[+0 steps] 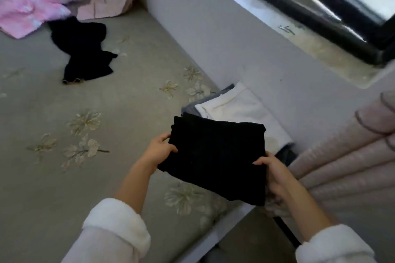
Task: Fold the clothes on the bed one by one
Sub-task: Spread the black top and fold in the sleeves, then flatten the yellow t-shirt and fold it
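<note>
While the left hand (pixel 159 150) and right hand (pixel 271 168) each pinch an edge, the folded black garment (pixel 213 160) is held above the bed (pixel 106 124), near folded white clothes (pixel 233 103); another black garment (pixel 83 51) lies unfolded farther off.

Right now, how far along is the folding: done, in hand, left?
Done: a folded white-topped pile by the wall. In hand: left hand and right hand grip a folded black garment. Left: a crumpled black garment and a pink garment lie unfolded on the bed.
</note>
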Tool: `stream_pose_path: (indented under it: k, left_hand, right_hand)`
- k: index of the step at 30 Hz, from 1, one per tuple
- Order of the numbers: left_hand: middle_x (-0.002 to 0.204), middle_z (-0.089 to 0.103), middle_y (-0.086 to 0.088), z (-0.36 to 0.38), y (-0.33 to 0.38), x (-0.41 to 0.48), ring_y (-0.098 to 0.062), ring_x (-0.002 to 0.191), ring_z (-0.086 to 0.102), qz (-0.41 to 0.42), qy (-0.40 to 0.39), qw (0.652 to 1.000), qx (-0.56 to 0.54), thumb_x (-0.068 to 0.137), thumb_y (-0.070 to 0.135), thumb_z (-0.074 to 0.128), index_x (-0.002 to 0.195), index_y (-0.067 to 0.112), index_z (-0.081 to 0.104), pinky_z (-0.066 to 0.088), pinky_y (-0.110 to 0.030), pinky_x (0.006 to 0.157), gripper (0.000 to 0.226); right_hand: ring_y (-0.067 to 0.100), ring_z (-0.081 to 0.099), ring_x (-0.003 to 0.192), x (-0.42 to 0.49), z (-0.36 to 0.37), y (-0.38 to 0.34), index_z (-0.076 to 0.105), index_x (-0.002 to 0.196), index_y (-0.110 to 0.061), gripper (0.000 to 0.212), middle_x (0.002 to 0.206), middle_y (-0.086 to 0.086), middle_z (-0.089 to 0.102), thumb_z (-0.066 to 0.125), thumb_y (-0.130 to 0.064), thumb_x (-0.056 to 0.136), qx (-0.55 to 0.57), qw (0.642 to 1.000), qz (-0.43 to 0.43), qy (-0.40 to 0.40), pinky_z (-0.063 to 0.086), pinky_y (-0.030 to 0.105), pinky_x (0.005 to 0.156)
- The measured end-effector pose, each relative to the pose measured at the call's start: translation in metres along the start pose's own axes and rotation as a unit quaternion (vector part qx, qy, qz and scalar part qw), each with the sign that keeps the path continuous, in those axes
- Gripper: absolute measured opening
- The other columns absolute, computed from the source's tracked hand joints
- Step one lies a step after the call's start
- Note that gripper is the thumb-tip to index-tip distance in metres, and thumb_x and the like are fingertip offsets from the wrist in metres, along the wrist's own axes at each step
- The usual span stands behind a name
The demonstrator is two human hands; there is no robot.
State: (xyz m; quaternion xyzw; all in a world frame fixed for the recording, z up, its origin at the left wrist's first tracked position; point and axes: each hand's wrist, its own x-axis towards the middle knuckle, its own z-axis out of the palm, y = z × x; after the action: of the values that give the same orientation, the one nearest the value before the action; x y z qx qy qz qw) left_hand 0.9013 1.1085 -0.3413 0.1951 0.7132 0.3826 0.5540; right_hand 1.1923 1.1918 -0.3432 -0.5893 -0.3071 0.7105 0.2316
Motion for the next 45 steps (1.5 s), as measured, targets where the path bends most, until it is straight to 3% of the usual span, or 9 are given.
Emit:
stream_pose_path:
  k: [7, 11, 14, 17, 20, 24, 28, 36, 45]
  left_hand:
    - [0.097, 0.065, 0.001, 0.089, 0.106, 0.072, -0.017, 0.072, 0.064, 0.118, -0.009, 0.989, 0.088, 0.084, -0.016, 0.047, 0.13, 0.021, 0.054, 0.053, -0.024, 0.056, 0.059]
    - [0.11, 0.067, -0.002, 0.12, 0.149, 0.12, -0.012, 0.084, 0.063, 0.234, 0.031, 0.961, 0.145, 0.085, -0.01, 0.052, 0.114, 0.025, 0.063, 0.054, -0.034, 0.082, 0.047]
    - [0.127, 0.061, 0.001, 0.14, 0.15, 0.155, -0.02, 0.115, 0.056, 0.289, 0.121, 0.918, 0.243, 0.09, 0.006, 0.053, 0.126, 0.025, 0.059, 0.043, -0.045, 0.102, 0.04]
    - [0.152, 0.03, -0.004, 0.16, 0.11, 0.168, -0.026, 0.142, 0.024, 0.242, 0.067, 0.886, 0.391, 0.095, 0.021, 0.052, 0.142, 0.024, 0.039, 0.018, -0.062, 0.111, 0.05]
    - [0.161, 0.002, 0.0, 0.178, 0.063, 0.161, -0.022, 0.148, -0.003, 0.208, -0.005, 0.864, 0.458, 0.099, 0.039, 0.041, 0.151, 0.028, 0.021, 0.005, -0.058, 0.114, 0.056]
    - [0.16, -0.012, 0.003, 0.193, 0.021, 0.145, -0.02, 0.146, -0.015, 0.192, -0.041, 0.828, 0.524, 0.101, 0.049, 0.027, 0.152, 0.032, 0.008, 0.001, -0.05, 0.117, 0.057]
    - [0.158, -0.02, 0.004, 0.186, 0.002, 0.139, -0.023, 0.146, -0.016, 0.146, -0.068, 0.812, 0.562, 0.101, 0.048, 0.023, 0.152, 0.032, -0.002, 0.004, -0.052, 0.117, 0.059]
    - [0.161, -0.001, -0.007, 0.135, -0.001, 0.094, -0.028, 0.147, 0.008, 0.121, -0.052, 0.888, 0.441, 0.103, 0.037, 0.032, 0.153, 0.019, 0.016, 0.017, -0.039, 0.118, 0.056]
    - [0.156, 0.024, -0.011, -0.032, -0.081, -0.071, -0.024, 0.143, 0.025, -0.001, 0.131, 0.936, 0.326, 0.104, 0.027, 0.033, 0.149, 0.011, 0.027, 0.021, -0.027, 0.112, 0.048]
  right_hand:
    - [0.028, 0.062, 0.104, 0.04, -0.055, -0.044, 0.051, 0.129, -0.025, 0.06, 0.119, 0.01, 0.064, 0.055, 0.009, 0.08, 0.109, 0.99, -0.052, 0.067, 0.052, 0.036, 0.071]
    - [0.029, 0.06, 0.106, 0.067, -0.062, -0.049, 0.052, 0.13, -0.028, 0.057, 0.119, 0.009, 0.064, 0.055, 0.006, 0.085, 0.187, 0.978, -0.056, 0.077, 0.052, 0.038, 0.076]
    - [0.029, 0.06, 0.108, 0.093, -0.062, -0.039, 0.048, 0.135, -0.024, 0.056, 0.124, 0.01, 0.061, 0.059, 0.001, 0.086, 0.214, 0.968, -0.031, 0.124, 0.052, 0.04, 0.083]
    - [0.033, 0.048, 0.125, 0.109, -0.06, -0.023, 0.029, 0.149, -0.016, 0.076, 0.143, 0.016, 0.044, 0.068, -0.011, 0.085, 0.008, 0.967, 0.007, 0.254, 0.044, 0.043, 0.101]
    - [0.036, 0.031, 0.135, 0.105, -0.052, -0.018, 0.019, 0.152, -0.013, 0.09, 0.151, 0.018, 0.024, 0.074, -0.028, 0.081, -0.274, 0.911, -0.052, 0.305, 0.031, 0.042, 0.109]
    - [0.024, 0.002, 0.147, 0.105, -0.043, -0.005, 0.011, 0.153, -0.031, 0.077, 0.161, -0.001, 0.0, 0.054, -0.047, 0.092, -0.551, 0.808, -0.125, 0.165, 0.019, 0.047, 0.114]
    - [0.019, -0.003, 0.148, 0.109, -0.042, 0.008, 0.005, 0.153, -0.033, 0.065, 0.162, -0.004, -0.003, 0.038, -0.048, 0.099, -0.629, 0.771, -0.071, 0.066, 0.016, 0.046, 0.115]
    - [0.019, 0.023, 0.141, 0.083, -0.007, -0.004, 0.017, 0.151, -0.02, 0.067, 0.154, 0.001, 0.023, 0.051, -0.036, 0.095, -0.634, 0.733, -0.216, 0.12, 0.027, 0.041, 0.108]
    - [0.022, 0.022, 0.141, -0.014, 0.145, 0.074, 0.013, 0.15, -0.019, 0.073, 0.155, 0.001, 0.018, 0.053, -0.04, 0.093, -0.705, 0.652, -0.261, -0.096, 0.025, 0.038, 0.11]
